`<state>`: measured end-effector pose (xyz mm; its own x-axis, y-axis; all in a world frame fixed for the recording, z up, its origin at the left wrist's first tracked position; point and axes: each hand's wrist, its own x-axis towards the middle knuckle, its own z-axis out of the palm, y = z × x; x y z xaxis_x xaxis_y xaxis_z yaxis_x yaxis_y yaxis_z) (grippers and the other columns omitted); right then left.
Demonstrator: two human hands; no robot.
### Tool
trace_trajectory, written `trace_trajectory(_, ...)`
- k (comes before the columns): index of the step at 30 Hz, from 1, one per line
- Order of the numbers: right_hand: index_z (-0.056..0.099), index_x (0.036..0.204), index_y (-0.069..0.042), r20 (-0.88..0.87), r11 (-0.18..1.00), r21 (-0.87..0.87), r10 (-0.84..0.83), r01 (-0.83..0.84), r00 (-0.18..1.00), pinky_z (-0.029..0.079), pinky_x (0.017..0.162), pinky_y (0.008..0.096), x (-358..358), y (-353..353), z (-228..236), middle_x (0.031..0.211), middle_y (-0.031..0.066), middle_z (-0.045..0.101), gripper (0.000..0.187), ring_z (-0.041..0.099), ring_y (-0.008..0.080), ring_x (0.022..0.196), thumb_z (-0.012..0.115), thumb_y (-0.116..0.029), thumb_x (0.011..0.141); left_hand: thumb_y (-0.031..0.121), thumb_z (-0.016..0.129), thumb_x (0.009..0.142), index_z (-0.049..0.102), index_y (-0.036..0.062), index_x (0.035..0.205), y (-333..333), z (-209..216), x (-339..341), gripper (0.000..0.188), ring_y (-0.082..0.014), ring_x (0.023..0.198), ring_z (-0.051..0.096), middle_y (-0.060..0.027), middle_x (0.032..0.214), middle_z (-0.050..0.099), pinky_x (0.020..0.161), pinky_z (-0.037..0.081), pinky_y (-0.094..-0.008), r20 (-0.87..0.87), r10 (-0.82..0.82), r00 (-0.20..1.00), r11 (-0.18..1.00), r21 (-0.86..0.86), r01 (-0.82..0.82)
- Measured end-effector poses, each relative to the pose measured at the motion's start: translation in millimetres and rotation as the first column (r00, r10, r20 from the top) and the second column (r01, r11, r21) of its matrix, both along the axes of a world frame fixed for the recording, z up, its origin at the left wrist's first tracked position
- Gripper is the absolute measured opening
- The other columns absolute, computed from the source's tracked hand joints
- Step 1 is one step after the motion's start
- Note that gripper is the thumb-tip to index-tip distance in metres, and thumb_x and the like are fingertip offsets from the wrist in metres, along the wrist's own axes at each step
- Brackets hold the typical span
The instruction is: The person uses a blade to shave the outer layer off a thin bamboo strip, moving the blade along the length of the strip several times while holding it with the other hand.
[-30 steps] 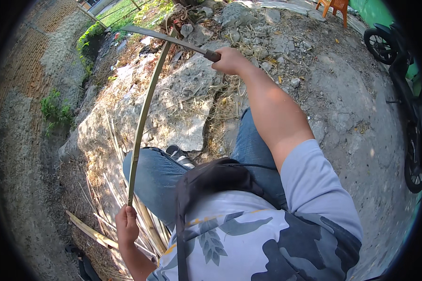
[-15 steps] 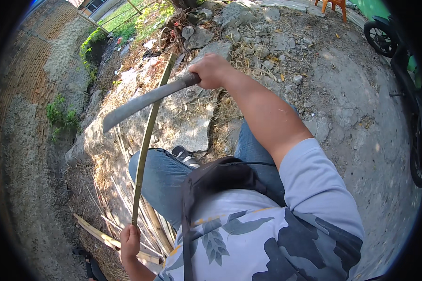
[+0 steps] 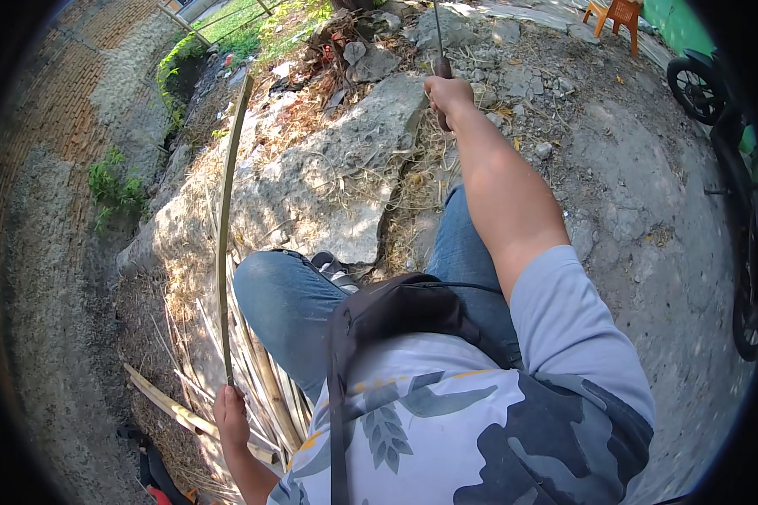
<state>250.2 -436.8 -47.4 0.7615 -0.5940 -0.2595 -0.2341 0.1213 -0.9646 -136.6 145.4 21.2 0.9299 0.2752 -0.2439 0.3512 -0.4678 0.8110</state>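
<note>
In my left hand (image 3: 232, 417), low at the left beside my knee, is the lower end of a long, narrow bamboo strip (image 3: 225, 227). The strip stands up and away from me, its far tip above the stone slab. My right hand (image 3: 451, 94) is stretched far forward, fingers wrapped round the dark handle of a machete (image 3: 444, 67). Its blade points away from me and shows edge-on as a thin line, running out of the top of the picture. Strip and machete are well apart.
Split bamboo pieces (image 3: 269, 387) lie on the ground by my left leg. A large stone slab (image 3: 345, 194) is before my feet. A brick wall (image 3: 67, 168) rises at left, a motorbike (image 3: 724, 160) stands at right, and an orange chair (image 3: 619, 15) is at the far right.
My right hand has swung the machete forward and right, off from across the strip, so its blade now points away. The strip's far end has tipped left.
</note>
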Motion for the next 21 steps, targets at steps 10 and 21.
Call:
trace_trajectory(10, 0.074, 0.105, -0.01, -0.048, 0.758, -0.579, 0.338, -0.302, 0.94, 0.054, 0.084, 0.0444, -27, 35, 39, 0.097, 0.0148, 0.074, 0.04, 0.071, 0.0316, 0.093, 0.071, -0.038, 0.077, 0.022, 0.059, 0.105, 0.056, 0.0048, 0.095, -63, -20, 56, 0.02, -0.0025, 0.064, 0.041, 0.0045, 0.073, 0.051, 0.056, 0.034, -0.0213, 0.112, -0.058, 0.992, 0.998, 0.007, 0.057)
trace_trajectory(21, 0.068, 0.084, -0.017, -0.082, 0.056, -0.969, 0.847, -0.242, 0.524, 0.054, 0.08, 0.0455, -77, 130, 62, 0.073, 0.0068, 0.068, 0.015, 0.069, 0.0308, 0.076, 0.072, -0.026, 0.072, 0.037, 0.045, 0.11, 0.055, 0.0065, 0.088, -103, -21, 107, 0.039, -0.0044, 0.055, 0.039, 0.0039, 0.065, 0.047, 0.051, 0.032, -0.0212, 0.122, -0.005, 0.993, 0.997, -0.081, 0.015)
